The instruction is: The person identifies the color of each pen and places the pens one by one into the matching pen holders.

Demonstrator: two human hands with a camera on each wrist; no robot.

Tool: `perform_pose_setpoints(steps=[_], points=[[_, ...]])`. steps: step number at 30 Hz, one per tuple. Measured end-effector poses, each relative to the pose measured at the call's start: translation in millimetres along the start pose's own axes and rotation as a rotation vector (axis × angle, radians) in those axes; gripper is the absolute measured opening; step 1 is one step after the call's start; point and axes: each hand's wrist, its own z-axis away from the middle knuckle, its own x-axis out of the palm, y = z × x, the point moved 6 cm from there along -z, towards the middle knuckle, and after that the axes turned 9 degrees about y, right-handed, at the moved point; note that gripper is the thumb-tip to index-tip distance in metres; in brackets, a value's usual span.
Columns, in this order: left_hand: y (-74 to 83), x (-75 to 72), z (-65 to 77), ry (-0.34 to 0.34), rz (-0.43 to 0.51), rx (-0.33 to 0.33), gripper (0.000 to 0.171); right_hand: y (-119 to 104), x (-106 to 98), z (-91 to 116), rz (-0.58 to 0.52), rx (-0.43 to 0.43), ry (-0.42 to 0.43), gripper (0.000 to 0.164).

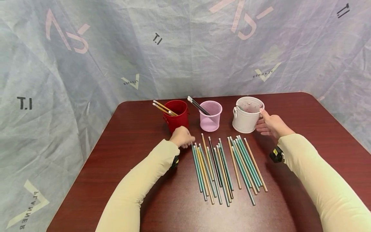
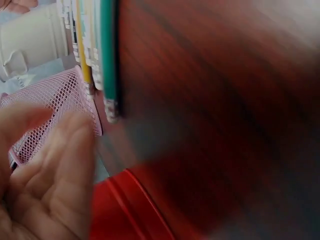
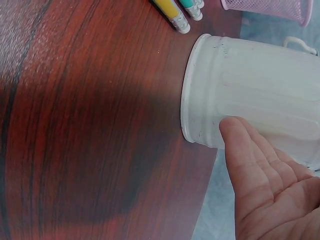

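Observation:
My left hand hovers in front of the red bucket, by the eraser ends of the leftmost green pencils. In the left wrist view its thumb and fingers are bent loosely apart, with nothing between them. At the right side of the white bucket, my right hand has its thumb near the rim. The right wrist view shows straight fingers against the bucket's wall. Yellow pencils lean in the red bucket, and black pencils in the pink mesh cup.
Several green, yellow, tan and black pencils lie side by side on the dark red table, erasers toward the containers. A wider gap parts the right-hand group of pencils from the others. A printed grey cloth hangs behind the table.

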Motion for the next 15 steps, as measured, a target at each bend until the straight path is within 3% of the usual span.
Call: perform_pose_setpoints(steps=[3, 6, 15], points=[[-5.7, 11.1, 10.4, -0.178, -0.114, -0.011, 0.030, 0.1, -0.3, 0.5, 0.001, -0.007, -0.002, 0.090], [-6.1, 17.4, 19.6, -0.261, -0.157, -0.008, 0.030, -1.1, -0.7, 1.6, 0.000, -0.014, -0.003, 0.091], [-5.1, 25.0, 28.0, -0.283, -0.174, -0.008, 0.030, -1.8, 0.1, 2.2, -0.005, -0.011, -0.014, 0.090]])
